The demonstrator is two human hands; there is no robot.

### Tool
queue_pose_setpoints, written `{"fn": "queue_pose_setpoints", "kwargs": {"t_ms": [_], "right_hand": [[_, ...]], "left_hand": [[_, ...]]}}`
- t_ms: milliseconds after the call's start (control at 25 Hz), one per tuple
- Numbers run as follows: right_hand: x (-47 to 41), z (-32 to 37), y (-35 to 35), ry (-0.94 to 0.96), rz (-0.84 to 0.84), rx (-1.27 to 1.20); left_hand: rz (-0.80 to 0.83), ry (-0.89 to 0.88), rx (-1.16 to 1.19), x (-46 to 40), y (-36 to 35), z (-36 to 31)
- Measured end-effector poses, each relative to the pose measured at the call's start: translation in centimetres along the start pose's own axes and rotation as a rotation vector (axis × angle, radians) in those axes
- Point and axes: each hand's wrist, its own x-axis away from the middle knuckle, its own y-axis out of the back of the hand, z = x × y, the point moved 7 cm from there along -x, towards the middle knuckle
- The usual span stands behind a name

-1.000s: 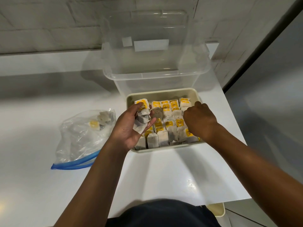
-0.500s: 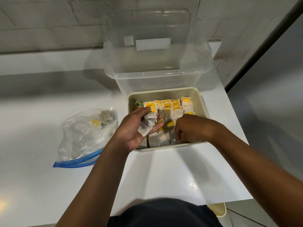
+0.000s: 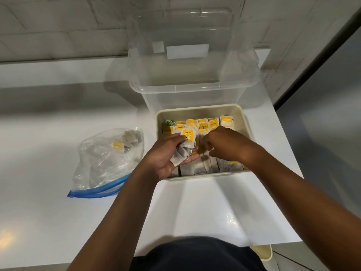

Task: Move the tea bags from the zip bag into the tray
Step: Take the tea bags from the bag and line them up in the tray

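The left hand [image 3: 166,159] is cupping a small bunch of tea bags [image 3: 184,147] over the near left of the tray [image 3: 242,118], thumb pressing them down. The right hand [image 3: 220,145] is curling into the packed rows, whether pinching a bag I cannot tell. Best to slot bags upright, one at a time, into gaps. A few are sitting in the zip bag [image 3: 105,161] to the left. The far clear bin [image 3: 191,89] is crowding the tray's far edge; the near table [image 3: 195,208] is giving room.

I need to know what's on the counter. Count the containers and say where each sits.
3: zip bag lying at left, beige tray in front of the person, clear bin behind the tray. Others may be out of view.
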Motion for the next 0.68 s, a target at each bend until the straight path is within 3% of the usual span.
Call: {"fn": "queue_pose_setpoints", "kwargs": {"t_ms": [160, 280, 440, 680], "right_hand": [[2.4, -1.1, 4.1, -0.078, -0.184, -0.455], [3.2, -0.2, 4.0, -0.073, -0.107, -0.796], [2.7, -0.7, 3.0, -0.093, -0.103, -0.713], [2.9, -1.2, 3.9, -0.079, -0.089, -0.662]], "left_hand": [[-0.018, 0.061, -0.150, -1.1, 0.2, 1.1], [0.061, 0.122, -0.218, -1.2, -0.8, 2.3], [0.126, 0.144, -0.193, -0.8, -1.8, 3.0], [0.046, 0.039, -0.254, -0.5, -0.8, 1.8]]}}
